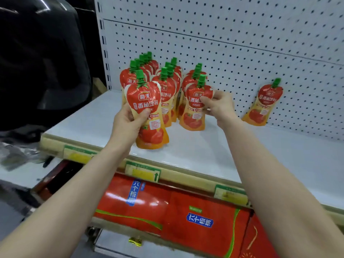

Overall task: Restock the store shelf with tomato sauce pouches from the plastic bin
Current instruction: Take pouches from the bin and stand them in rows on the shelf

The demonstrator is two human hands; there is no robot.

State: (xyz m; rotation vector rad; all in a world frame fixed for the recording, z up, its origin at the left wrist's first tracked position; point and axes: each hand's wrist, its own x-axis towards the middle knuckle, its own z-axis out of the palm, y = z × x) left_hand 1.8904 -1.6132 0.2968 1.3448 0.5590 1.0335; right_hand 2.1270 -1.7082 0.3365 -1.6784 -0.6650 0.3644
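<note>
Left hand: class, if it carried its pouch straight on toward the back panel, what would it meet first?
Probably the left row of pouches standing just behind the held pouch in the left hand; depth is uncertain.

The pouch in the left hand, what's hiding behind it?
Behind the pouch in the left hand stands a row of more pouches. Mostly green caps show; their lower bodies are covered.

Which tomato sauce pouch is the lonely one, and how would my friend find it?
Find the white pegboard wall behind the shelf. Most pouches stand in rows at the left, by the hands. Far right, one pouch leans alone against the pegboard, tilted, with nothing beside it.
</note>
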